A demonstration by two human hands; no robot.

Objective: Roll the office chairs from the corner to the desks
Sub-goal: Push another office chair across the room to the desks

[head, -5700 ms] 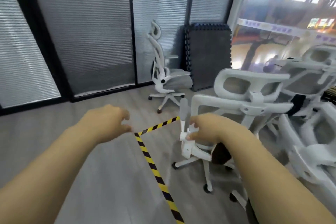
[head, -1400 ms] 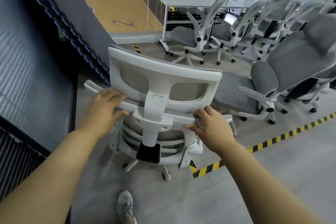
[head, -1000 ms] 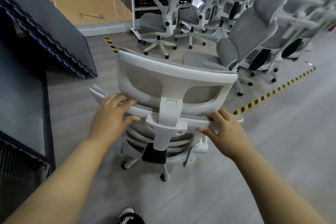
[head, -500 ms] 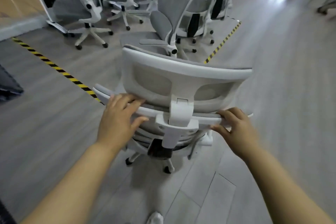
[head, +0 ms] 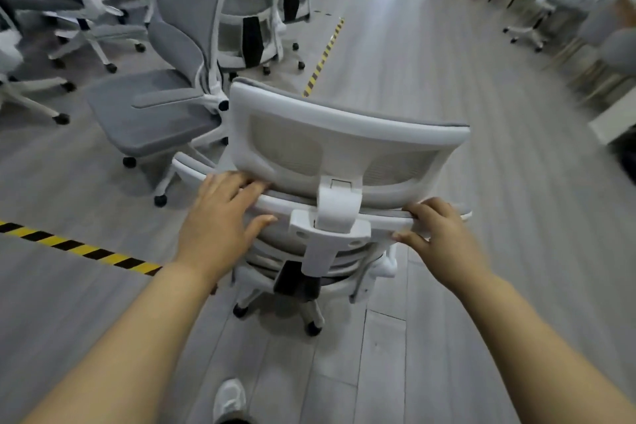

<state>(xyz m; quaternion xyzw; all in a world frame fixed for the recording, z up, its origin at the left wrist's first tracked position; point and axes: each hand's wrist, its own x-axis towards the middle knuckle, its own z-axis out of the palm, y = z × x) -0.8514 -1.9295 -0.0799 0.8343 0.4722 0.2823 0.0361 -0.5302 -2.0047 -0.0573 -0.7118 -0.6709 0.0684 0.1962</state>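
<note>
A white office chair (head: pixel 344 134) with a grey mesh headrest stands right in front of me, its back toward me and its castors on the grey floor. My left hand (head: pixel 220 220) grips the top rail of the backrest left of the headrest post, fingers over the rail and thumb below. My right hand (head: pixel 438 234) holds the same rail on the right side, fingers curled over it. The chair's seat is hidden behind the backrest.
Several grey and white office chairs (head: pixel 165 79) crowd the upper left, the nearest almost touching mine. Yellow-black floor tape (head: pixel 82 249) runs on the left and another strip (head: pixel 325 57) ahead. Desks and chairs (head: pixel 550 7) line the far right. My shoe (head: pixel 229 401) shows below.
The chair and I have swung round from the corner and its dark mats toward the open aisle. Both hands, first apart from the backrest, now keep their hold on its rail.
</note>
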